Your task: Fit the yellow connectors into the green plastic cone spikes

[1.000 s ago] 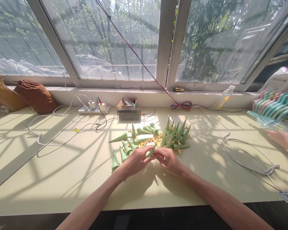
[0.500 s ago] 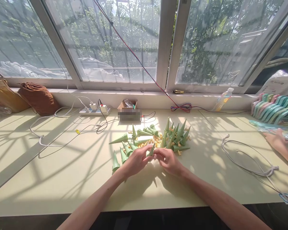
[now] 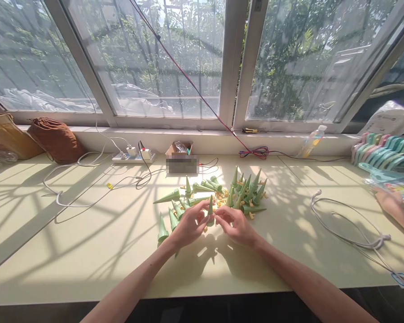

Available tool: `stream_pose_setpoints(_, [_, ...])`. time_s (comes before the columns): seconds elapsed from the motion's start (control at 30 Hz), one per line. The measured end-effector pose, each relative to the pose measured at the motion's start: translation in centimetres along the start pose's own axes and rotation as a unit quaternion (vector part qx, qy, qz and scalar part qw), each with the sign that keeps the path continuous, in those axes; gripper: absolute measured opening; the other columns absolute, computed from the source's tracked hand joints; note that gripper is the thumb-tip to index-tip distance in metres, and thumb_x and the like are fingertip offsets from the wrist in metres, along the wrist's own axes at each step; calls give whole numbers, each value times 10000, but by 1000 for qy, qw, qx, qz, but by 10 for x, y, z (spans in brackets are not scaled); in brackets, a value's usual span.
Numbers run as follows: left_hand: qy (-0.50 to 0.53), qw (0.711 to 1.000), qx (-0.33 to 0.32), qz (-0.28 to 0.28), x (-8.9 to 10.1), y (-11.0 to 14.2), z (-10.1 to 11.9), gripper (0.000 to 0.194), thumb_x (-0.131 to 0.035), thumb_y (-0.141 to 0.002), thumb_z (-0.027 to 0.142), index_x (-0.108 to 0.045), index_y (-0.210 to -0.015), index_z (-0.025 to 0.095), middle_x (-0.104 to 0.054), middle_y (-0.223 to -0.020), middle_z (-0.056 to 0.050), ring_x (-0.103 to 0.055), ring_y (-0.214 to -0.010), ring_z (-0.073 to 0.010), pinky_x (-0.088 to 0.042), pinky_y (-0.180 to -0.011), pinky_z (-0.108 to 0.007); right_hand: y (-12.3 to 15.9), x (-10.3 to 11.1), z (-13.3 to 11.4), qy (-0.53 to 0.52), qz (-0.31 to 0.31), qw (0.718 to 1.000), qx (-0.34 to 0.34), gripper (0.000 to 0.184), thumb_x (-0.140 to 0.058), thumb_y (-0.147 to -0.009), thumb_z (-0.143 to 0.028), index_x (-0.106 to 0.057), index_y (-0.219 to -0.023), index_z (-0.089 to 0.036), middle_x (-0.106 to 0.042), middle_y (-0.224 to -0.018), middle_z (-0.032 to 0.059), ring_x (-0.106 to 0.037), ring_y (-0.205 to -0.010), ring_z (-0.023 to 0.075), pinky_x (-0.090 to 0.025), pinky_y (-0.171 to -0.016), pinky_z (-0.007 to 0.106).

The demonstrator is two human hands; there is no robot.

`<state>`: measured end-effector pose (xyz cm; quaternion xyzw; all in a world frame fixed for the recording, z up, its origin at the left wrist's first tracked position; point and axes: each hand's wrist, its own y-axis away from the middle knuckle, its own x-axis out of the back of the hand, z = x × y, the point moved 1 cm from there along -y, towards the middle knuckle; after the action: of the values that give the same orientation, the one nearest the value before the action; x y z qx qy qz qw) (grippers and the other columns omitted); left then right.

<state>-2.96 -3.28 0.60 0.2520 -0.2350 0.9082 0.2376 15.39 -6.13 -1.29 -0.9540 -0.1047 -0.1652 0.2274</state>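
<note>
Green tapered plastic spike (image 3: 210,207) points upward, pinched in the fingers of the left hand (image 3: 187,226); the right hand (image 3: 234,223) bunches its fingers just beside it, their hold unclear. Beyond, matching green spikes (image 3: 243,192) and small yellow pieces (image 3: 252,216) cluster on the pale-yellow tabletop (image 3: 121,251).

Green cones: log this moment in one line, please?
left hand: holds upright green cone | right hand: close beside it | nearby: other cones, yellow pieces

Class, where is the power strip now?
In the head view, the power strip lies left of centre at the back of the table, between the brown bag and cardboard box.
</note>
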Motion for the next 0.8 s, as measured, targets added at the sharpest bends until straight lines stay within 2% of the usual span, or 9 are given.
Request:
stream_pose_setpoints(0.2, [2,1000,-17,-11,0,1,-1,184,-522,-955,250,-531,-1116,161,-647,-742,-3,-582,-523,-100,-450,-542,-212,0,0,2,7,13,1000,13,92,-550,-932,-245,-616,-916,-183,-604,-704,3,-479,-539,105,-366,-504,231])
stream_pose_setpoints(0.47, [-42,996,-77,2,-2,1,-7,206,-531,-954,213,-583,-1151,179,-643,-824,-17,-562,-537,-82,-426,-532,-201,1,-1,5,-23,9,1000,1,68,-558,-919,-223,-614,-932,-185,-603,-701,5,-523,-559,116,-398,-508,229])
stream_pose_setpoints(0.57, [-44,995,-92,10,-2,1,-7,204,-539,-946,188,-603,-1140,192,-636,-871,-21,-537,-552,-76,-428,-556,-207,1,-1,5,-48,12,999,-18,70,-567,-913,-231,-613,-924,-180,-603,-691,0,-516,-526,103,-398,-484,220])
stream_pose_setpoints(0.8, [-74,992,-100,10,-2,1,-6,267,-546,-931,162,-626,-1174,239,-577,-841,1,-470,-558,-78,-407,-580,-220,0,-3,8,-124,6,989,-82,124,-576,-917,-286,-602,-871,-174,-595,-674,-13,-469,-446,73,-382,-429,206])
